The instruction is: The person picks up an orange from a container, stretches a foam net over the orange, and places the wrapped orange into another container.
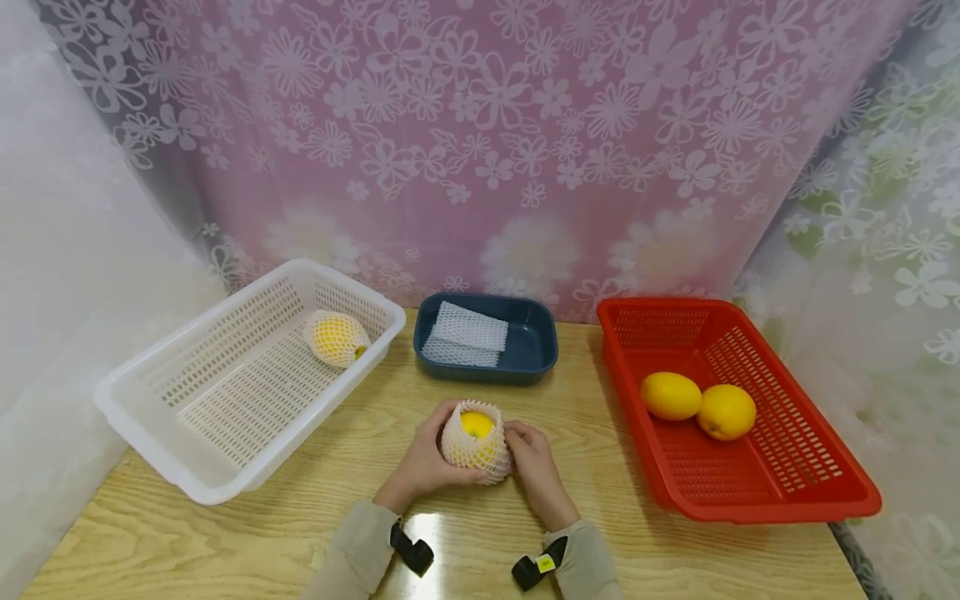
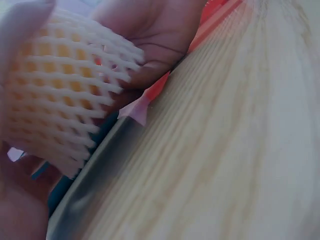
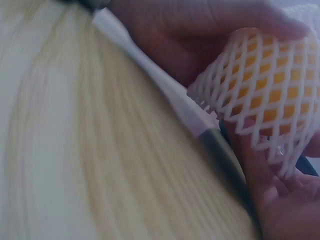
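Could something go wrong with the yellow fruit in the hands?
Maybe! The yellow fruit might slip out and bump the table, because its top shows in the open end of the foam net. The left hand is curled around it, which helps. Also, the net's thin strands might tear if the right hand, with its fingers at the net, tugs too hard.
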A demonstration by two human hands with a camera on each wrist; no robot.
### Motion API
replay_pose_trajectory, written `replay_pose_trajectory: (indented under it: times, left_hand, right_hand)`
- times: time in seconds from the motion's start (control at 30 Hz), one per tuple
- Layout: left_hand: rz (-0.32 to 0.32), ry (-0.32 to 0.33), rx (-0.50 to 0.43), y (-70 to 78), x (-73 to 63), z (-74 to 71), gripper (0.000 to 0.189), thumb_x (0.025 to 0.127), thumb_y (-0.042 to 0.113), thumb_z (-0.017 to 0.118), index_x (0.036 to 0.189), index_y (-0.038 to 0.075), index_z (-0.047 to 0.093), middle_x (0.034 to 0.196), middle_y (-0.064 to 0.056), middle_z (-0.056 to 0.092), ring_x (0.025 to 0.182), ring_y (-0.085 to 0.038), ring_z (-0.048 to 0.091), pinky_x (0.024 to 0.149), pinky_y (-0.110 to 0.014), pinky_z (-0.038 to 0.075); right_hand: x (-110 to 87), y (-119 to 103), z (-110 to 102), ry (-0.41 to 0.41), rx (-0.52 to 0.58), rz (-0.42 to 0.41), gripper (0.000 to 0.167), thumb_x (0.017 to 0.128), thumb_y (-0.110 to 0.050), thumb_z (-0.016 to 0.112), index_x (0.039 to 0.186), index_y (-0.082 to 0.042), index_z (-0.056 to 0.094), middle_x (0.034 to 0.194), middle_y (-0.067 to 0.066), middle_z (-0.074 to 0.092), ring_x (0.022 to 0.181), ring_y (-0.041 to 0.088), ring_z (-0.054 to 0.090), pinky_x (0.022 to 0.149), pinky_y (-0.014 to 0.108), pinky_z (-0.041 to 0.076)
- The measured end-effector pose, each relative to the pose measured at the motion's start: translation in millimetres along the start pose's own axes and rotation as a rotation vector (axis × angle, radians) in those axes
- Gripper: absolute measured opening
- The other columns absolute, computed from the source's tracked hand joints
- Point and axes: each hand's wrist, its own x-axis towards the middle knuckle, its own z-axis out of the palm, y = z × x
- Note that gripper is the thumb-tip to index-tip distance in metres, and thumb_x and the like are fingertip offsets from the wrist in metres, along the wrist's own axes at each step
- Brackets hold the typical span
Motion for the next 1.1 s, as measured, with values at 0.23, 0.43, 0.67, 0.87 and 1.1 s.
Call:
replay_pose_trajectory:
  times: [0.23, 0.43, 0.67, 0.87, 1.1]
  left_hand:
    - [0.024, 0.050, -0.079, 15.8, 0.7, -0.5, 0.079, 0.063, -0.004, 0.089, 0.133, 0.003, 0.052, 0.121, -0.010, 0.060, 0.101, -0.017, 0.058, 0.086, -0.032, 0.050]
    - [0.015, 0.054, -0.118, 19.3, 0.2, -1.0, 0.079, 0.066, 0.000, 0.089, 0.135, 0.001, 0.050, 0.121, -0.009, 0.060, 0.102, -0.018, 0.058, 0.086, -0.031, 0.050]
    - [0.028, 0.022, -0.080, 9.8, 2.4, -1.0, 0.082, 0.068, 0.006, 0.090, 0.137, 0.003, 0.046, 0.123, -0.010, 0.059, 0.103, -0.018, 0.056, 0.088, -0.032, 0.049]
    - [-0.017, -0.001, -0.112, -12.5, 1.8, 1.0, 0.091, 0.066, 0.005, 0.091, 0.142, 0.010, 0.041, 0.127, -0.010, 0.055, 0.110, -0.019, 0.054, 0.094, -0.030, 0.046]
    - [-0.027, -0.027, -0.166, -16.7, 0.8, 0.1, 0.090, 0.069, 0.016, 0.092, 0.143, 0.014, 0.039, 0.128, -0.010, 0.054, 0.110, -0.022, 0.053, 0.095, -0.031, 0.045]
  right_hand:
    - [-2.1, -1.9, -4.8, -0.318, 0.446, 0.168, 0.036, 0.109, -0.018, 0.034, 0.128, 0.007, 0.051, 0.111, 0.007, 0.065, 0.103, 0.015, 0.063, 0.088, 0.033, 0.053]
    - [-1.1, 0.4, -11.3, -0.468, 0.531, 0.183, 0.035, 0.111, -0.023, 0.029, 0.134, -0.008, 0.050, 0.122, 0.005, 0.060, 0.111, 0.016, 0.059, 0.094, 0.034, 0.050]
    - [-0.1, 0.8, -10.9, -0.490, 0.526, 0.160, 0.034, 0.110, -0.026, 0.031, 0.129, -0.015, 0.057, 0.123, 0.004, 0.060, 0.111, 0.016, 0.058, 0.093, 0.034, 0.050]
    - [-0.2, 2.2, -12.6, -0.508, 0.554, 0.143, 0.036, 0.110, -0.026, 0.032, 0.130, -0.015, 0.059, 0.125, 0.004, 0.062, 0.112, 0.017, 0.060, 0.093, 0.035, 0.051]
    - [0.1, 4.8, -13.6, -0.548, 0.566, 0.108, 0.038, 0.110, -0.025, 0.030, 0.127, -0.012, 0.062, 0.122, 0.005, 0.065, 0.109, 0.016, 0.062, 0.092, 0.033, 0.052]
